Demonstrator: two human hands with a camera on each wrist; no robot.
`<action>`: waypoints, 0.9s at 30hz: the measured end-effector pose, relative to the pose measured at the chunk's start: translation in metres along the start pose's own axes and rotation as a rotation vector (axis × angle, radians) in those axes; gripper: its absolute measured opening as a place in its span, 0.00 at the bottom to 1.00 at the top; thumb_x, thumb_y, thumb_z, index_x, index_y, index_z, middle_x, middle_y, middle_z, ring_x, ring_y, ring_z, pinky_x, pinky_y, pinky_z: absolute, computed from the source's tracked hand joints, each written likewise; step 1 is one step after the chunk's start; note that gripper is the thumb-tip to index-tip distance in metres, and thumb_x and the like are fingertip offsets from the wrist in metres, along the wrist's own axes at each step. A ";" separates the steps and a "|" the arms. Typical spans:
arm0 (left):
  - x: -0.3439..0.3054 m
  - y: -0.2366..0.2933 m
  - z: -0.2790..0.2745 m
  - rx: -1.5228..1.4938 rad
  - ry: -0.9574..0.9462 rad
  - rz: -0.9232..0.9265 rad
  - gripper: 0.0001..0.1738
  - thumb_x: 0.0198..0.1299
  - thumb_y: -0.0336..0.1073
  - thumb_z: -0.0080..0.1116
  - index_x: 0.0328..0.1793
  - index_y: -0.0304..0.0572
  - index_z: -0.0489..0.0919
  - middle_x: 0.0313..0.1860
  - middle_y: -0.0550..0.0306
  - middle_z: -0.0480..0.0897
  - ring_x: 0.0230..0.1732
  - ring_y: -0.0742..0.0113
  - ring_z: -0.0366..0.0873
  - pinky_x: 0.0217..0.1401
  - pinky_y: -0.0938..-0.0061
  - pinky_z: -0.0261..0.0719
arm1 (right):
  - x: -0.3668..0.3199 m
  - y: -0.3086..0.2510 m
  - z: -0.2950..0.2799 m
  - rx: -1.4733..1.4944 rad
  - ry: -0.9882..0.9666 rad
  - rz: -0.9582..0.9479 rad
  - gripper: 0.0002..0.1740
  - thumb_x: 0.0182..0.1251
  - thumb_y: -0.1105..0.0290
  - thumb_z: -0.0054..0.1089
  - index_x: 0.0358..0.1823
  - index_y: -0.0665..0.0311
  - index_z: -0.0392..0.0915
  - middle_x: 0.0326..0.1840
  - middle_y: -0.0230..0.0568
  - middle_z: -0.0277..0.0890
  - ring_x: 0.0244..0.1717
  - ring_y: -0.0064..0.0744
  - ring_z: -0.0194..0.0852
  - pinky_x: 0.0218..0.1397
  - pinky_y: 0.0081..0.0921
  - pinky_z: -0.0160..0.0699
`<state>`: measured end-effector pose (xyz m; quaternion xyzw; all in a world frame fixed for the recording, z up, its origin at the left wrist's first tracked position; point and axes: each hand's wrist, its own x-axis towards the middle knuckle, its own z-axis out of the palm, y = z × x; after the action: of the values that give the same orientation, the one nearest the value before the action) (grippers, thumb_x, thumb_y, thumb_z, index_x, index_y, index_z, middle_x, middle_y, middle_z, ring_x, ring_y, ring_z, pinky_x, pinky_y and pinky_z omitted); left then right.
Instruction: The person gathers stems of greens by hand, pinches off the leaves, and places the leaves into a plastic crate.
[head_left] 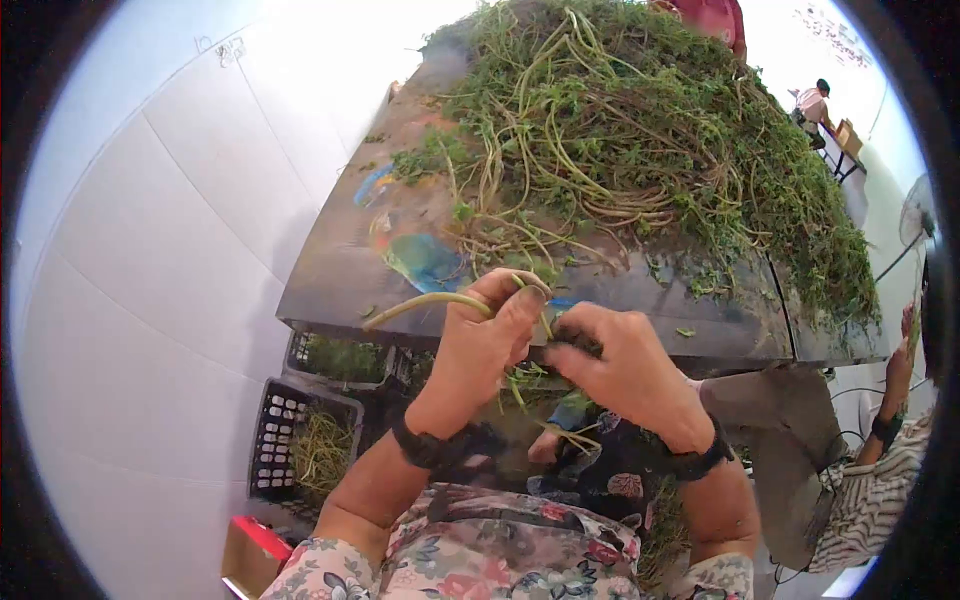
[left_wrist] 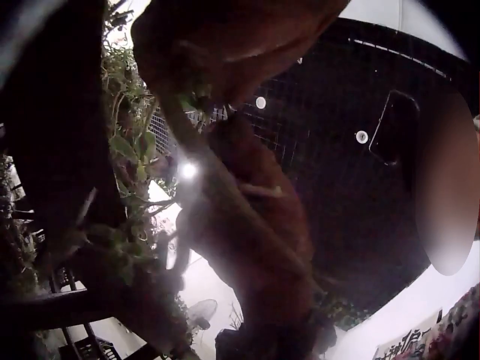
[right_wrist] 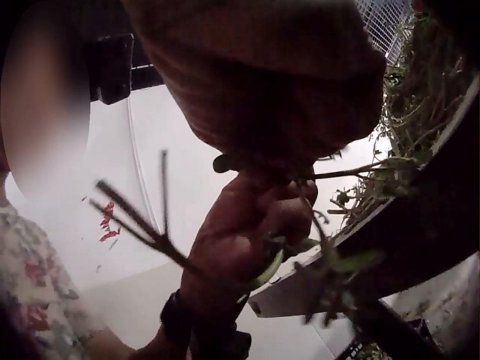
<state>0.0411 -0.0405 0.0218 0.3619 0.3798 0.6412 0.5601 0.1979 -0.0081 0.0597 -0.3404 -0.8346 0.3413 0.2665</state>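
In the head view my left hand (head_left: 478,345) pinches a thick pale-green plant stem (head_left: 425,303) between thumb and forefinger, one end jutting out to the left. Close beside it, my right hand (head_left: 640,375) curls its fingers round leafy green sprigs (head_left: 527,380), part of which hang below the hands. Both hands are just over the table's near edge. From the right wrist, a forked stem (right_wrist: 154,238) and small leaves show by the left hand (right_wrist: 240,232). The left wrist view has the stem (left_wrist: 240,202) crossing in front of the right hand (left_wrist: 266,232).
A big heap of cut leafy vines (head_left: 620,130) covers much of the dark table (head_left: 335,265). Below its left edge stand black crates, one (head_left: 275,440) with stems inside. A red-edged box (head_left: 255,555) is lower left. Another person's striped sleeve (head_left: 870,510) is at the right.
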 end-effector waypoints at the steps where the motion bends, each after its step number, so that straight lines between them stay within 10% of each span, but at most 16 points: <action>1: -0.001 0.001 -0.002 0.008 -0.018 -0.011 0.10 0.61 0.40 0.55 0.40 0.41 0.75 0.17 0.71 0.66 0.15 0.85 0.57 0.15 0.87 0.51 | -0.001 0.003 0.001 0.029 0.071 -0.022 0.15 0.53 0.67 0.60 0.39 0.68 0.74 0.28 0.53 0.75 0.29 0.51 0.75 0.32 0.37 0.72; 6: -0.011 0.009 -0.011 0.046 -0.151 -0.026 0.14 0.65 0.44 0.49 0.36 0.41 0.75 0.17 0.71 0.66 0.14 0.85 0.56 0.15 0.87 0.48 | -0.002 -0.002 -0.012 -0.065 0.060 0.026 0.19 0.52 0.69 0.60 0.47 0.65 0.71 0.35 0.52 0.76 0.35 0.48 0.77 0.39 0.34 0.75; 10: -0.015 0.011 -0.009 -0.063 -0.293 -0.106 0.15 0.66 0.45 0.47 0.35 0.41 0.74 0.16 0.71 0.65 0.15 0.85 0.55 0.16 0.86 0.48 | -0.001 0.014 0.003 -0.157 0.080 -0.306 0.15 0.53 0.71 0.57 0.43 0.65 0.73 0.34 0.48 0.74 0.35 0.52 0.73 0.35 0.39 0.73; 19: -0.017 0.011 -0.011 0.095 -0.133 -0.037 0.17 0.66 0.48 0.45 0.35 0.42 0.72 0.16 0.67 0.66 0.14 0.83 0.55 0.15 0.86 0.49 | -0.013 0.028 0.006 -0.297 0.223 -0.276 0.06 0.54 0.74 0.53 0.34 0.66 0.74 0.34 0.49 0.74 0.28 0.52 0.72 0.31 0.40 0.72; 24: -0.015 0.011 -0.007 -0.017 -0.110 0.061 0.15 0.66 0.46 0.44 0.36 0.43 0.72 0.19 0.66 0.66 0.16 0.81 0.57 0.15 0.86 0.51 | -0.018 0.060 -0.028 0.403 0.323 -0.010 0.05 0.59 0.74 0.47 0.34 0.66 0.70 0.35 0.47 0.74 0.27 0.34 0.70 0.26 0.34 0.70; 26: -0.012 0.015 -0.011 -0.034 -0.042 0.089 0.15 0.67 0.45 0.44 0.36 0.42 0.71 0.20 0.65 0.66 0.16 0.80 0.58 0.15 0.86 0.52 | -0.022 0.065 -0.047 1.394 0.168 0.187 0.05 0.61 0.73 0.46 0.36 0.65 0.69 0.36 0.45 0.75 0.28 0.29 0.69 0.22 0.29 0.68; 27: -0.009 0.015 -0.014 -0.069 -0.029 0.091 0.14 0.67 0.45 0.44 0.37 0.42 0.71 0.21 0.65 0.66 0.17 0.80 0.58 0.15 0.86 0.53 | -0.023 0.060 -0.047 1.380 0.216 0.235 0.05 0.62 0.73 0.45 0.37 0.64 0.69 0.36 0.43 0.74 0.27 0.27 0.68 0.20 0.25 0.65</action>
<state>0.0226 -0.0524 0.0285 0.3686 0.3326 0.6734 0.5477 0.2672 0.0248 0.0396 -0.2135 -0.3543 0.7831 0.4643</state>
